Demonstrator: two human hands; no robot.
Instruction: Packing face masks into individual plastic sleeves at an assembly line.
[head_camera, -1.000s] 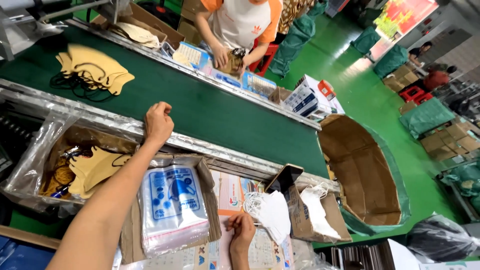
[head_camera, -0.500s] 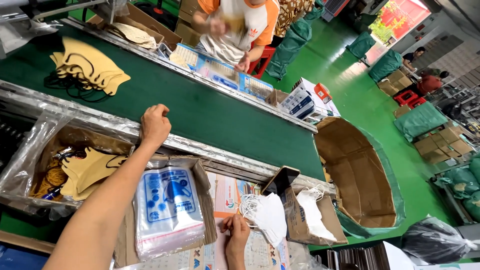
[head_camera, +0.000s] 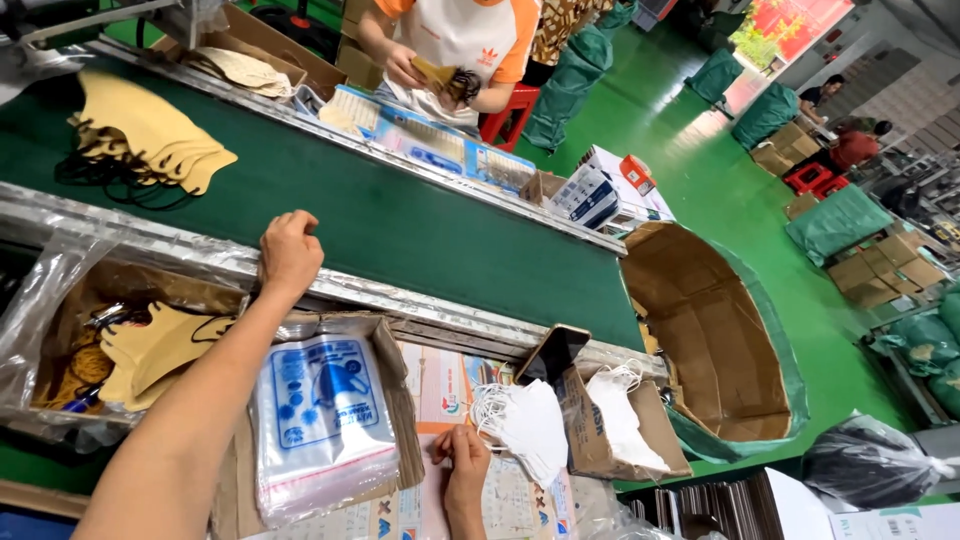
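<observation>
My left hand (head_camera: 290, 250) rests closed on the metal rail (head_camera: 420, 305) at the near edge of the green conveyor belt (head_camera: 420, 225), holding nothing that I can see. My right hand (head_camera: 462, 462) lies low on printed paper sheets (head_camera: 445, 385), fingers pinched at the edge of a white face mask (head_camera: 528, 425). A stack of clear bags with blue print (head_camera: 322, 420) sits in a cardboard tray between my arms. Tan masks with black loops (head_camera: 150, 350) fill a plastic-lined box on the left.
More tan masks (head_camera: 150, 130) lie on the belt at far left. A person in an orange and white shirt (head_camera: 455, 40) handles a mask across the belt. A small carton with white masks (head_camera: 615, 425) and a large open carton (head_camera: 715, 340) stand right.
My view has shifted slightly; my left hand stays on the rail. My right hand has closed in on the white mask. The person opposite has lifted a mask.
</observation>
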